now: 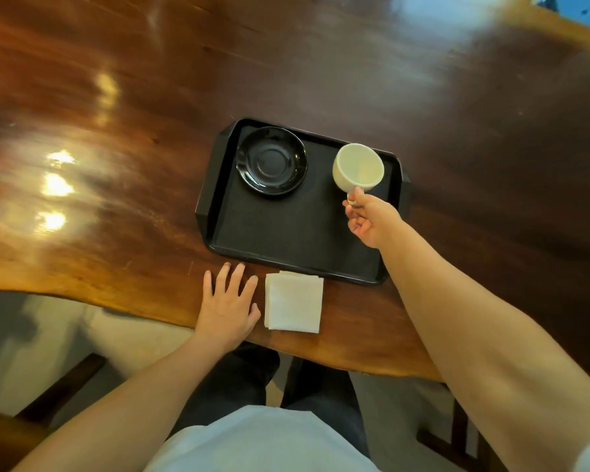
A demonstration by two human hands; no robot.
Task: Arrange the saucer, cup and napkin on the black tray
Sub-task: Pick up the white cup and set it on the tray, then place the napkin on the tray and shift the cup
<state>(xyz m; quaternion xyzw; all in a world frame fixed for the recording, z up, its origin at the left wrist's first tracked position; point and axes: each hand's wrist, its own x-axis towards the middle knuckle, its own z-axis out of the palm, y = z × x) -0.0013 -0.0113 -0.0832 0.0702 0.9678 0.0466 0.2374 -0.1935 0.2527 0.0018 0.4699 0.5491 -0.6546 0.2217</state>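
A black tray lies on the wooden table. A glossy black saucer sits in the tray's far left corner. My right hand pinches the handle of a cream cup and holds it tilted over the tray's far right part. A folded white napkin rests on the table just in front of the tray's near edge. My left hand lies flat on the table, fingers spread, just left of the napkin.
The polished wooden table stretches wide to the left and far side, with light glare on it. Its wavy near edge runs close below the napkin. Dark chair parts stand on the floor below.
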